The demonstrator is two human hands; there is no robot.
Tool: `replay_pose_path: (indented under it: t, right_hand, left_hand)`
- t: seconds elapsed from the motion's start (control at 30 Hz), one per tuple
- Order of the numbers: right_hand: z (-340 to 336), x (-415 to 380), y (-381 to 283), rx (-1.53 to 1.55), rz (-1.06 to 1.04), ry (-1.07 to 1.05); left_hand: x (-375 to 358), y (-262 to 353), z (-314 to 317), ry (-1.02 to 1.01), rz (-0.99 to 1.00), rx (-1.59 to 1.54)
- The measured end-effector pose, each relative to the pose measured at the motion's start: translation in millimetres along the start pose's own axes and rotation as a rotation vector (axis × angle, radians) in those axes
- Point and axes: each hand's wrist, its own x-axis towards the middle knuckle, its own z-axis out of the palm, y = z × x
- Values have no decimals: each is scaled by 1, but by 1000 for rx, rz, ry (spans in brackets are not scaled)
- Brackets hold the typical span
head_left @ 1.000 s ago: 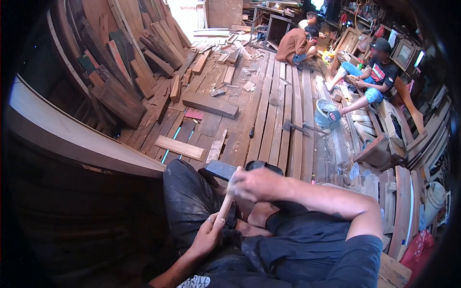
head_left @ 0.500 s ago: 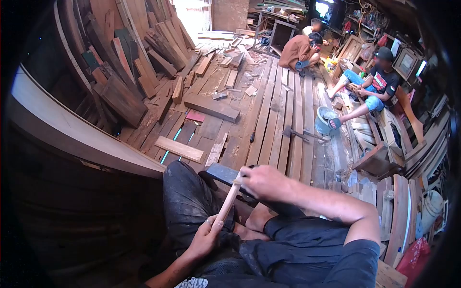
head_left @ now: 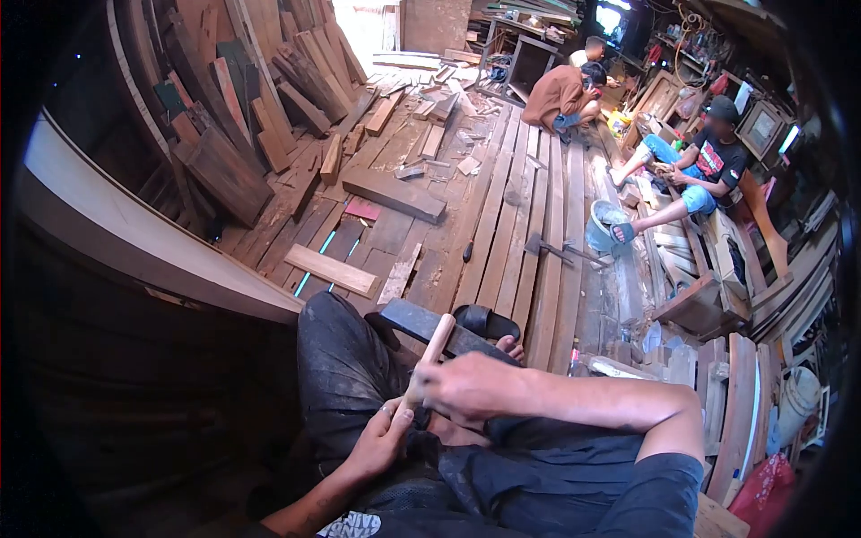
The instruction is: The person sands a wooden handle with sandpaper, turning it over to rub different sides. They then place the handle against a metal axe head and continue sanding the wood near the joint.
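A slim, pale wooden stick (head_left: 439, 337) slants up and away over my lap. My left hand (head_left: 380, 443) is closed round its near end, thumb along the wood. Partway up the stick, my right hand (head_left: 473, 386) is closed against it, its fingers blurred; whether a thin sheet lies between them and the wood I cannot make out. The stick's far end sticks out bare beyond my right hand, over a dark grey-topped block (head_left: 411, 319). A black sandal (head_left: 485, 321) lies just past it, by my foot.
Loose boards (head_left: 395, 195) and offcuts lie on the plank floor, with a hammer-like tool (head_left: 549, 248) ahead. More planks (head_left: 224, 179) lean at left. At right are a bucket (head_left: 603, 224), a seated person (head_left: 708, 166) and stacked timber (head_left: 735, 403). Other people (head_left: 560, 94) crouch farther back.
My right hand has slid down the stick from its far tip to the middle, baring the tip. My left hand keeps its hold at the near end.
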Motion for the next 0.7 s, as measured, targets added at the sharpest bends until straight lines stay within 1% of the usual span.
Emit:
replay_pose_path:
  t: [0.07, 0.13, 0.17, 0.2, 0.27, 0.33, 0.37, 0.4, 0.47, 0.53, 0.57, 0.6, 0.67, 0.7]
  right_hand:
    - [-2, -1, -5, 157, -78, 3]
    - [-3, -1, 22, 13, 4, 55]
    - [-8, -4, 34, -85, 108, 91]
    - [-16, -6, 42, -172, 232, 91]
    - [-14, -8, 44, -269, 317, 66]
    - [-3, 0, 17, -126, 221, 105]
    - [-2, -1, 1, 24, 72, 179]
    - [0, 1, -6, 66, 11, 98]
    - [1, 1, -3, -47, 28, 71]
    - [-8, -1, 18, -210, 92, 152]
    - [0, -4, 39, -355, 139, 228]
    - [-7, -8, 45, -413, 175, 192]
    - [0, -5, 37, -393, 246, 136]
    - [4, -4, 24, -259, 197, 130]
  left_hand:
    - [1, -6, -1, 4, -10, 0]
    - [-2, 5, -3, 14, -15, 29]
    - [-3, 9, -2, 20, -14, 42]
    - [-2, 8, -3, 23, -9, 29]
    - [-1, 7, -3, 24, -2, 9]
    - [0, 6, -2, 9, -5, -25]
    - [-1, 5, -1, 2, -13, -40]
    - [-2, 3, -1, -1, -14, -54]
    - [-1, -1, -1, -7, -15, -76]
    - [-2, 3, -3, -1, -23, -67]
    - [-2, 5, -3, 1, -25, -65]
    - [-1, 5, -4, 2, -18, -49]
    - [0, 3, -5, 3, -4, -18]
    - [1, 3, -4, 5, 2, -20]
